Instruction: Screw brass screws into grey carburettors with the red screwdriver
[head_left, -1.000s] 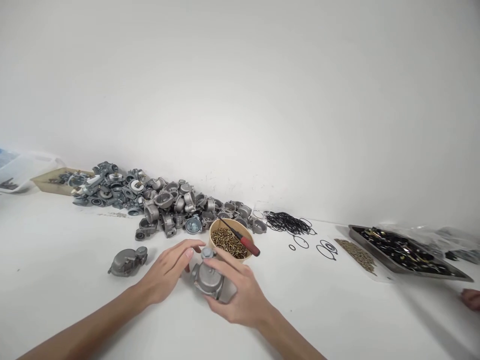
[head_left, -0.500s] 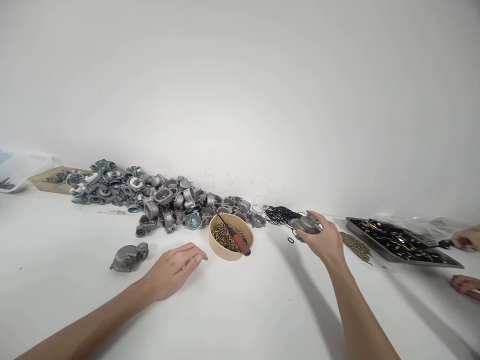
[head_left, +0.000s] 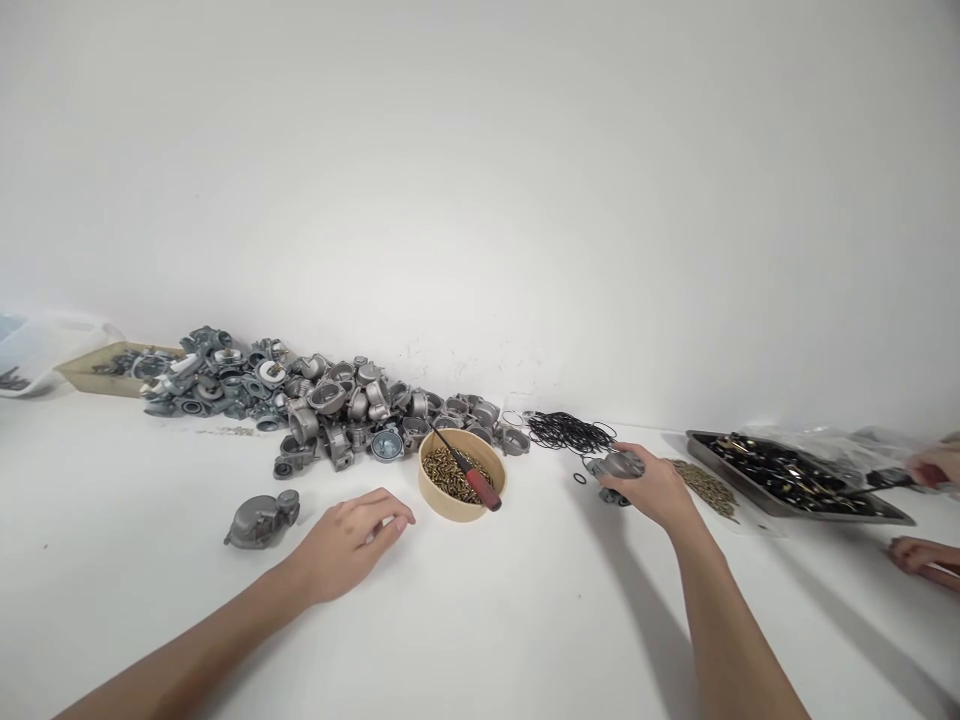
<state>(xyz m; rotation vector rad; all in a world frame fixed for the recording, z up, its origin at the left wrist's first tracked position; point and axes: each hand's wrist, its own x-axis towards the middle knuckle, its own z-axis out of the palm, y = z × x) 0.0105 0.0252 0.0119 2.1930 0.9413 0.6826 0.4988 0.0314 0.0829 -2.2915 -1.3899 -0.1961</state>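
Two closed-looking units outside the pile (head_left: 330, 400): held housing (head_left: 622, 465) in the right hand (head_left: 658, 490), fingers narrowed around its sides, near the black rings (head_left: 566, 432); second housing (head_left: 259, 522) on the surface (head_left: 465, 620), beside the left hand (head_left: 349, 545), fingers loosely parted, nothing visible in them. Apparently just that pair assembled, with many loose castings left. Full fastening impossible to confirm. Plenty of screws (head_left: 444, 470) in the tub (head_left: 448, 507), under a screwdriver (head_left: 481, 489).
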